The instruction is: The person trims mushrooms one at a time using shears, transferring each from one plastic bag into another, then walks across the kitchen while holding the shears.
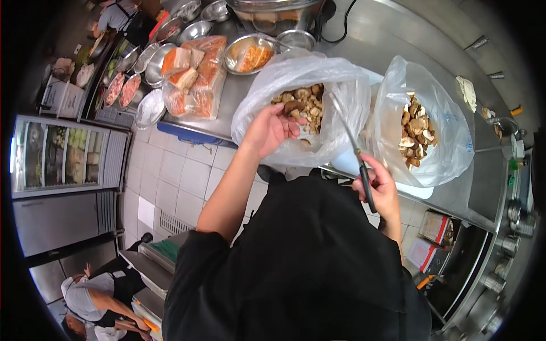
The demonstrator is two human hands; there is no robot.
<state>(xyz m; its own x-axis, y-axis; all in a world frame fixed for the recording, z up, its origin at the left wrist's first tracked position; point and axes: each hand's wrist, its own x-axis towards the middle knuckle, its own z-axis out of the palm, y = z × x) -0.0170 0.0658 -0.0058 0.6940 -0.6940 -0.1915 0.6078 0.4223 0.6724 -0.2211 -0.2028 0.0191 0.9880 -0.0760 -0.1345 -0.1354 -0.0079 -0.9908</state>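
Note:
My right hand [379,184] is wrapped round the black handle of a long knife [348,131]. Its blade points up and away, across the right side of an open clear plastic bag [259,77]. Inside this bag lies a heap of brown mushrooms [311,111]. My left hand [270,132] reaches over the bag's near edge, palm partly up and fingers curled, with a dark brown mushroom [293,107] at the fingertips. To the right, a second open plastic bag [449,153] holds cut mushrooms [418,128] with pale insides showing. A white board [418,191] shows partly beneath the bags.
Bagged orange-and-white blocks [207,85] lie on the steel counter [375,25] at the left, beside a metal bowl [233,54] with orange food. Several more bowls stand behind. A crumpled cloth [466,94] lies at the right. A person [94,295] works at lower left, near a glass-door fridge [62,153].

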